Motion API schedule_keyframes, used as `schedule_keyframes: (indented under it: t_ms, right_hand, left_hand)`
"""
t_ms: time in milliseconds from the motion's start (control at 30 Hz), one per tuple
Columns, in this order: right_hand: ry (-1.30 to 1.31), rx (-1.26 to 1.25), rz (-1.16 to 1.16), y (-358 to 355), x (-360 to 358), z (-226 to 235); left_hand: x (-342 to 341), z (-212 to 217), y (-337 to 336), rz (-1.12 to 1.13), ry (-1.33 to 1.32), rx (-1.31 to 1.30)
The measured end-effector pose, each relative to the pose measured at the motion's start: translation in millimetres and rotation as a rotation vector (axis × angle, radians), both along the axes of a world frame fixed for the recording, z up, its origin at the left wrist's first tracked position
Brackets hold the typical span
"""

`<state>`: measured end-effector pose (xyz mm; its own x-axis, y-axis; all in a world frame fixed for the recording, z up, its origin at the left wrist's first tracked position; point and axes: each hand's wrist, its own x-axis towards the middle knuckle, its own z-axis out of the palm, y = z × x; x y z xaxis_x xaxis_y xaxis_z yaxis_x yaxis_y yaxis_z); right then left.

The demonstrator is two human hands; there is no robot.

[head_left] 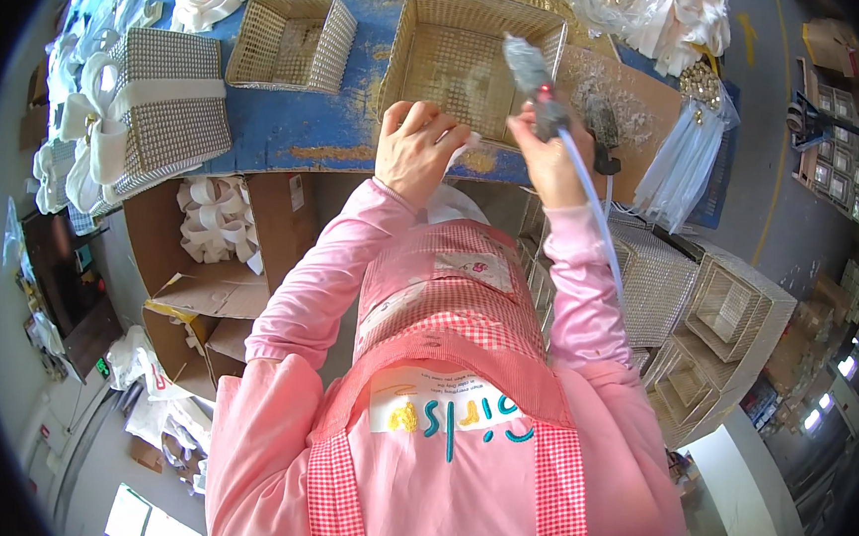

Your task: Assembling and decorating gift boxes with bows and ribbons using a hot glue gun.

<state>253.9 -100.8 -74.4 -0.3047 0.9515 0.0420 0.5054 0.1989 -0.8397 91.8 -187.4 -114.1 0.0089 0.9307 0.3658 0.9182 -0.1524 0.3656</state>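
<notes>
Held up over the right side of a large beaded basket (468,7) is a glue gun (530,68), gripped in my right hand (555,157). Its pale nozzle end points away to the upper left, a red light glows on its body, and a pale blue cord (594,190) runs down along my forearm. My left hand (414,152) is at the basket's near edge with its fingers curled together. A small white strip (468,147) sticks out beside those fingers; how far it reaches into the grip is hidden.
A smaller beaded basket (291,44) stands left on the blue table (259,137), beside a bow-tied beaded box (168,90). Right lie a glue-spotted cardboard sheet (645,104), a dark tool (603,131) and tasselled strips (681,166). Below are a carton of white ribbon (219,218) and stacked baskets (725,319).
</notes>
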Motion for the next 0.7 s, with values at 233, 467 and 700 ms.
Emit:
schedule_keyframes:
  t_ms: [233,467,700]
  right_hand:
    - [0.072,-0.097,-0.145,-18,49,15]
    - [0.19,-0.216,-0.262,-37,77,12]
    - [0.084,-0.24,-0.304,-66,100,18]
  left_hand:
    - [-12,15,14,-0.154,0.15,-0.153]
    - [-9,13,27,-0.224,0.108,-0.184]
    - [-17,5,1,-0.171,0.069,-0.086]
